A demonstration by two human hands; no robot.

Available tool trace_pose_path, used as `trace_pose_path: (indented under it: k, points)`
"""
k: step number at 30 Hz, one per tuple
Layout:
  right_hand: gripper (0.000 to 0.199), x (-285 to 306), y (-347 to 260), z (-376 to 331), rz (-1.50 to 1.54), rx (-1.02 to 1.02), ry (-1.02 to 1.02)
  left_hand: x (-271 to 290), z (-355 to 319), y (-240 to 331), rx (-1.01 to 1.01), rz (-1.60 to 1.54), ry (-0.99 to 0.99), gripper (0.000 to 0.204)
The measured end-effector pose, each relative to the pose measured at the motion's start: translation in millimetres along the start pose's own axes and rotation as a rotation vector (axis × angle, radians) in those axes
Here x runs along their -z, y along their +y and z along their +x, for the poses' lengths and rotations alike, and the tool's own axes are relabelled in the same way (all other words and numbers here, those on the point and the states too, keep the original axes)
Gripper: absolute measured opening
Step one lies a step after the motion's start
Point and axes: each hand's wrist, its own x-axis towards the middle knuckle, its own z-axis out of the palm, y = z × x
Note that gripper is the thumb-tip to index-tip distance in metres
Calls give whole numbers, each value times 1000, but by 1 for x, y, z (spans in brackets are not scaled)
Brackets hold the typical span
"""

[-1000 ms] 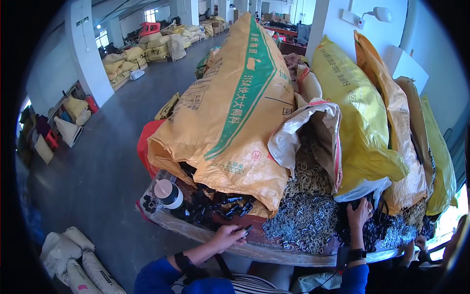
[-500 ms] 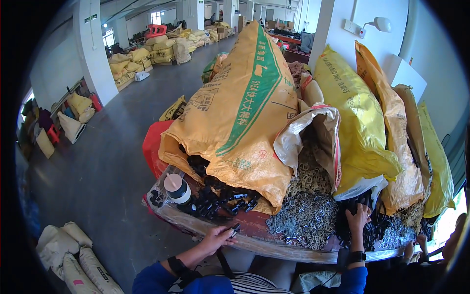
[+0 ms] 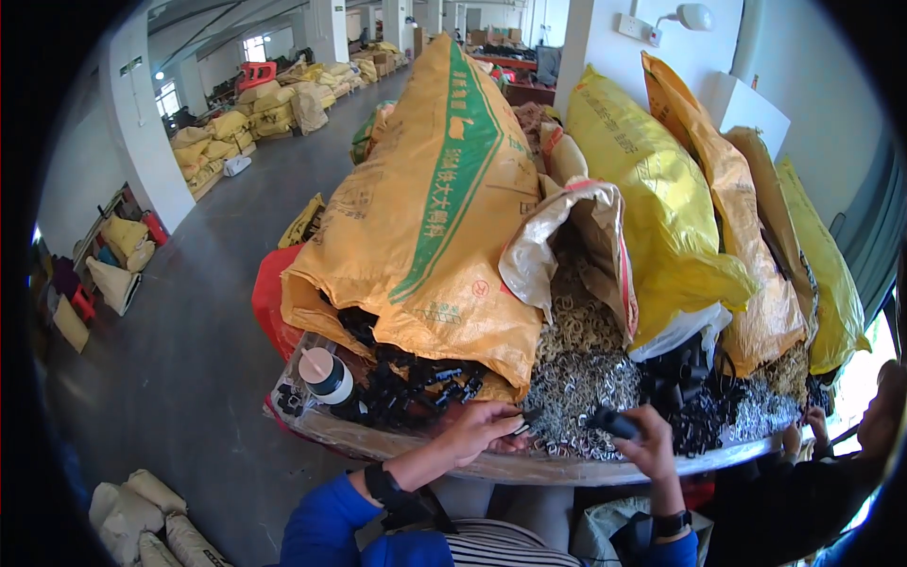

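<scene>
My left hand [image 3: 477,433] is closed on a small black piece [image 3: 533,414] over the table's front edge, fingertips pinching it. To its right, my right hand [image 3: 654,446] grips a short, thick black piece [image 3: 614,422]; blur hides its exact kind. The two pieces point towards each other, a gap between them. Beneath and behind them spreads a heap of small silver metal rings [image 3: 581,397]. Right of that lies a pile of black parts [image 3: 694,402], and black plastic buckles [image 3: 420,392] spill from a big orange sack [image 3: 425,217] on the left.
A pink-lidded bottle [image 3: 326,376] stands at the table's left corner. Yellow sacks [image 3: 642,198] and more orange ones lean along the right side. A person [image 3: 874,425] works at far right, hands by the table edge. White sacks [image 3: 142,520] lie on the floor lower left.
My right hand has come out of the black pile, moving left with a black piece in it. My left hand has moved right with its small piece. The whole view has shifted slightly.
</scene>
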Motion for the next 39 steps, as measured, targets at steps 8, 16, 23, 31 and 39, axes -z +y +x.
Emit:
trace_pose_path:
  k: [8,16,23,31,39]
  points:
    - [39,-43,-24,0,127,145,-126,-6,3,-3,95,115,-140,22]
    - [41,-49,-22,-13,209,114,-237,-8,0,-9,97,249,-210,24]
    - [41,-48,-16,-22,176,22,-236,-34,-12,15,-126,800,-170,23]
    - [42,-37,-42,-16,96,169,-315,-25,-12,12,177,292,-315,27]
    - [43,-53,-47,-35,-36,130,-211,-31,-23,3,52,361,-139,28]
